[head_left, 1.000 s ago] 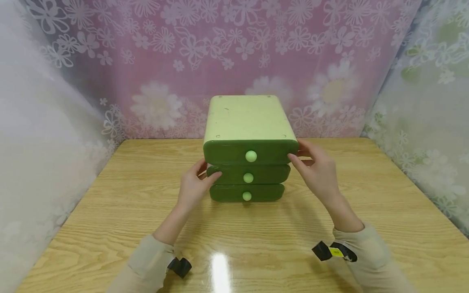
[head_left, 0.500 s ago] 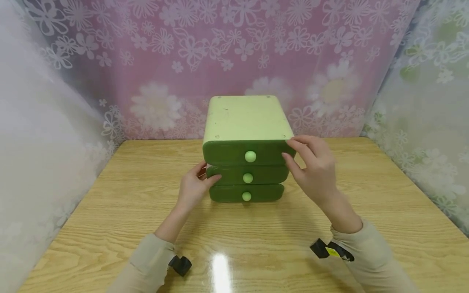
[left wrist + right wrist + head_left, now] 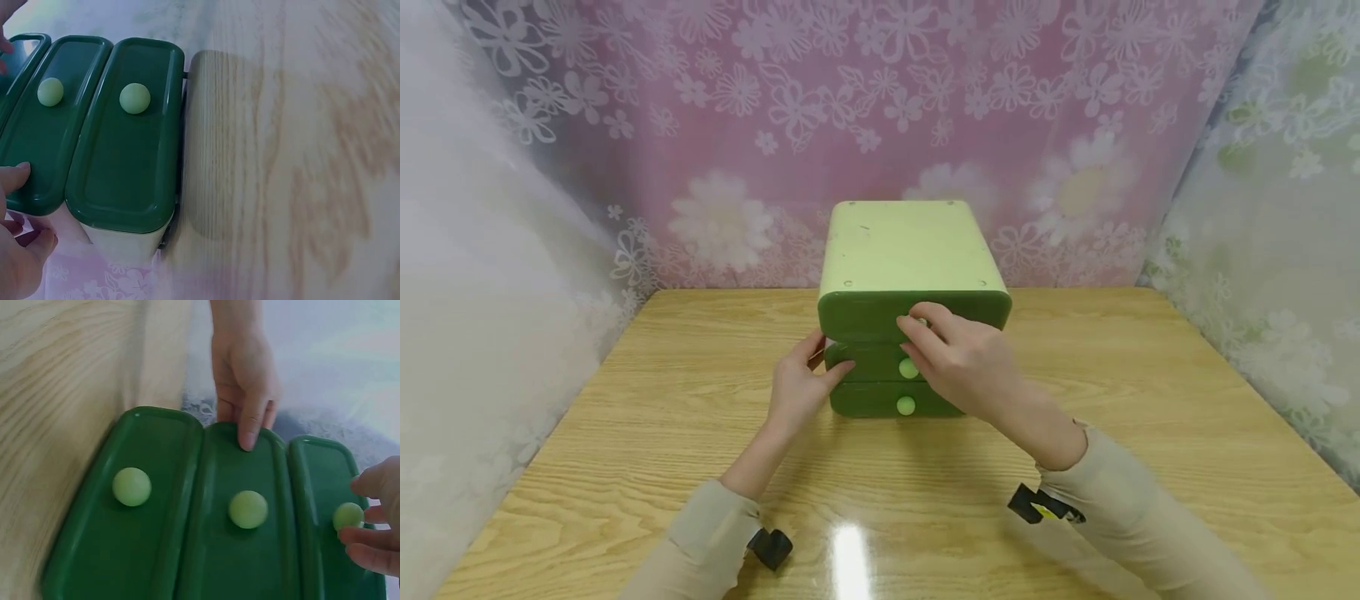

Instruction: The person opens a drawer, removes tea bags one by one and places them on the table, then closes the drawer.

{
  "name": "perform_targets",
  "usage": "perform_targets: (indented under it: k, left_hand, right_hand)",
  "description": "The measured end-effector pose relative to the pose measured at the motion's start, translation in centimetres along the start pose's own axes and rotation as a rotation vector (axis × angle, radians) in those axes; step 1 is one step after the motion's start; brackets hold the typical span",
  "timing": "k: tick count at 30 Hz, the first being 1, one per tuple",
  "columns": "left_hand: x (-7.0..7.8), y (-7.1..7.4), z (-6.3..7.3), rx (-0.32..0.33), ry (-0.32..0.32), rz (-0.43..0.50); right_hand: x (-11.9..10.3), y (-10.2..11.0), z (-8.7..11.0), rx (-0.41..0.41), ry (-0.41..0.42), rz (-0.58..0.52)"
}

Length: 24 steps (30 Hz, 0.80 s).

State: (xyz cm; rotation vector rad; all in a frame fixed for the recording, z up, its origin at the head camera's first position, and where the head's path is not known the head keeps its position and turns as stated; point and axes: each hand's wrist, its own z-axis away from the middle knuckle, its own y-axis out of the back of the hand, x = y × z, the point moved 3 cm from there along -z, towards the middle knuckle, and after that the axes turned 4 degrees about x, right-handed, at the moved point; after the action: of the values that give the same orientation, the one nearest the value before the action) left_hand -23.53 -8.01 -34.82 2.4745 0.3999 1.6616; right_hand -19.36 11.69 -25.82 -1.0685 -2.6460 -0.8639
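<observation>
A small chest of drawers (image 3: pixel 913 242) with a pale green body and three dark green drawer fronts stands on the table. My left hand (image 3: pixel 797 385) grips its left side at the middle drawer (image 3: pixel 872 360), thumb on the front and fingers round the side. With thumb and fingertips, my right hand (image 3: pixel 973 367) holds the round knob (image 3: pixel 348 516) of the top drawer (image 3: pixel 861 315); in the head view that hand mostly covers it. Below are the middle knob (image 3: pixel 248 509) and the bottom drawer's knob (image 3: pixel 135 98). All the drawer fronts sit close against the body.
The wood-grain table (image 3: pixel 662 467) extends to both sides and in front of the chest. A pink floral curtain (image 3: pixel 865 125) hangs behind, with pale floral sheets (image 3: pixel 1285 250) at the sides. Each sleeve carries a black wrist camera (image 3: pixel 770 547).
My right hand has moved left from the right edge of the top drawer front and taken hold of its knob. The left hand and the chest stay in place.
</observation>
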Motion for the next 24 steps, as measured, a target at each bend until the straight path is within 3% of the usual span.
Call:
perform_targets:
  k: [5, 12, 24]
  left_hand:
    - [-0.1, 0.1, -0.1, -0.019, -0.011, 0.013]
    - [0.0, 0.4, -0.1, -0.021, 0.034, -0.011]
    - [-0.1, 0.3, -0.3, -0.025, 0.051, -0.014]
  right_hand:
    - [-0.3, -0.8, 0.4, -0.007, -0.013, 0.034]
    - [-0.2, -1.6, 0.4, 0.003, -0.037, 0.036]
    - [-0.1, -1.7, 0.4, 0.009, -0.034, 0.032]
